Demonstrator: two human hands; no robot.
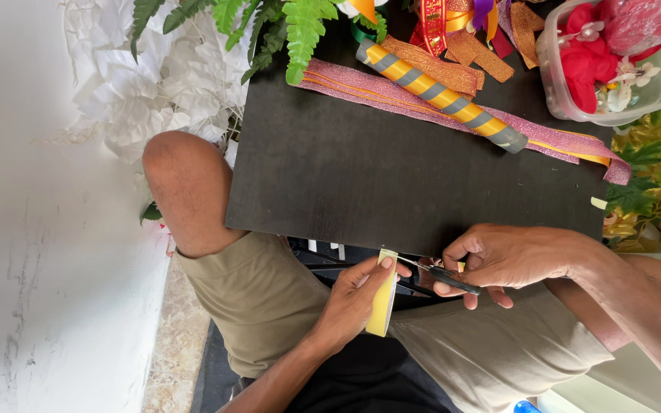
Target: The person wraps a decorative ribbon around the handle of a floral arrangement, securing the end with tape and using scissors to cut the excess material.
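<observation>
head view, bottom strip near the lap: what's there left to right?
Left hand → yellow tape roll it holds → scissors → right hand gripping them. All sit just below the near edge of the dark board.

We hold a tape strip (382, 294) left of scissors (441, 275) before the board (392, 183) — a striped tube (441, 95) lies behind.

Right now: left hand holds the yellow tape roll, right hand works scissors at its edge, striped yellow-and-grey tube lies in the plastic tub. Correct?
Not quite. The striped yellow-and-grey tube lies on the dark board, across pink glitter ribbon, not in the plastic tub. The head view shows it. The left hand does hold the yellow tape roll; the right hand works the scissors.
</observation>
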